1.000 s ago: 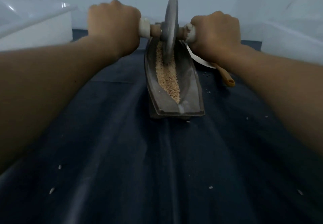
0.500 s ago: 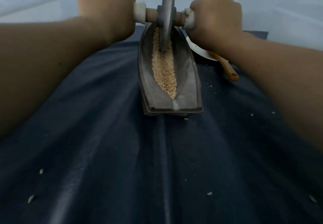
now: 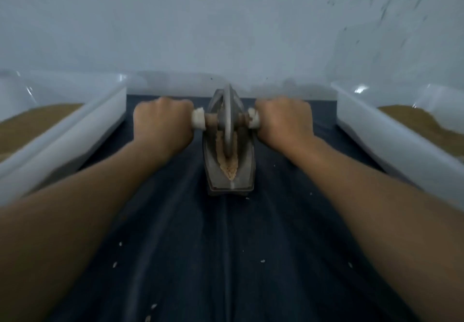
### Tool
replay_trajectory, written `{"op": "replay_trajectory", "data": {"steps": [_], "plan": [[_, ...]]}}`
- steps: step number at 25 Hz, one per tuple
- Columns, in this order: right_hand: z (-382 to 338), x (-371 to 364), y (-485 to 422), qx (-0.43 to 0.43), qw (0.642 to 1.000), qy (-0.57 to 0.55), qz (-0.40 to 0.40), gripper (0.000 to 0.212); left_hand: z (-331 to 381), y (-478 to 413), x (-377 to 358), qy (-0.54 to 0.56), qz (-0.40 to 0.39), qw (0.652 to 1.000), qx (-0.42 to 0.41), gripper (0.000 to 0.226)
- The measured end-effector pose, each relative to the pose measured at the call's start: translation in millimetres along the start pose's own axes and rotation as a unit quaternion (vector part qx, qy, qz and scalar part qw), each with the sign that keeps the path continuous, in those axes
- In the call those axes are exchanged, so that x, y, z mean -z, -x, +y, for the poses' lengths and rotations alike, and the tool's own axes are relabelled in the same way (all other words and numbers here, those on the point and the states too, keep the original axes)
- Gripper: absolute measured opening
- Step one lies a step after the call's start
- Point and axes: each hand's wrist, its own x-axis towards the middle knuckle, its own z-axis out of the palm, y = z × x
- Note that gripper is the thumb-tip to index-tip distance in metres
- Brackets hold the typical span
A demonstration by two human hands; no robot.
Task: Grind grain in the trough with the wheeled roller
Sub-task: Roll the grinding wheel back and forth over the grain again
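Left tub point(image 3: 75, 131): a milky plastic bin along the left edge of the cloth, with a brown heap of meal point(image 3: 27, 121) inside.
Left hand point(image 3: 162, 123): knuckles up, fingers curled tight round the left end of the roller's axle, just outside its white-wrapped collar point(image 3: 199, 119).
Wheeled roller point(image 3: 228, 121): a grey metal disc standing upright on edge. Its wooden axle runs crosswise between the two fists, and its rim is down in the groove at about the middle of the trough.
Trough point(image 3: 246, 171): a dark, boat-shaped metal channel lying lengthwise, pointing away from the person, midway between the tubs. Its near end is blunt.
Grain point(image 3: 229, 168): a pale tan strip along the bottom of the trough, showing on the near side of the wheel and tapering to a point by the near end.
Right hand point(image 3: 283, 118): a matching fist wrapped round the right end of the axle.
Right tub point(image 3: 371, 131): a second milky bin, also holding brown meal point(image 3: 411, 121).
Cloth point(image 3: 226, 259): dark blue fabric under everything, with stray grains point(image 3: 263, 261) dotted across the near part.
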Motion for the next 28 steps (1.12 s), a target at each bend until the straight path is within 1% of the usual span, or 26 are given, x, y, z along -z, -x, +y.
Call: {"op": "replay_trajectory", "data": {"steps": [4, 9, 14, 16, 18, 22, 26, 28], "plan": [[-5.1, 27.2, 28.6, -0.004, 0.999, -0.017, -0.037, 0.011, 0.5, 23.6, 26.8, -0.015, -0.005, 1.0, 0.001, 0.018], [-4.9, 35.7, 43.2, -0.016, 0.999, -0.007, -0.037, 0.011, 0.8, 34.6, 40.9, -0.028, -0.01, 0.999, -0.013, 0.02], [-2.7, 10.4, 20.7, -0.014, 1.0, 0.018, -0.015, 0.008, 0.1, 11.7, 11.8, -0.048, 0.005, 0.999, 0.001, 0.019], [1.4, -6.0, 5.6, -0.011, 1.0, 0.021, 0.001, 0.014, 1.1, -7.3, -1.9, -0.056, 0.01, 0.998, -0.002, 0.016], [6.6, -25.4, -9.6, -0.019, 1.0, 0.005, 0.014, 0.019, 1.4, -30.7, -15.1, -0.054, 0.016, 0.998, -0.012, 0.008], [14.4, -53.3, -32.5, -0.038, 0.998, -0.038, 0.028, 0.02, 3.1, -65.8, -28.8, -0.064, 0.028, 0.997, -0.032, 0.008], [13.8, -55.6, -34.5, -0.041, 0.997, -0.031, 0.049, 0.023, 1.9, -65.3, -31.2, -0.058, 0.032, 0.997, -0.03, 0.011], [9.6, -45.8, -25.2, -0.041, 0.998, -0.018, 0.036, 0.024, 2.2, -53.0, -26.8, -0.05, 0.038, 0.998, -0.028, 0.013]]}}
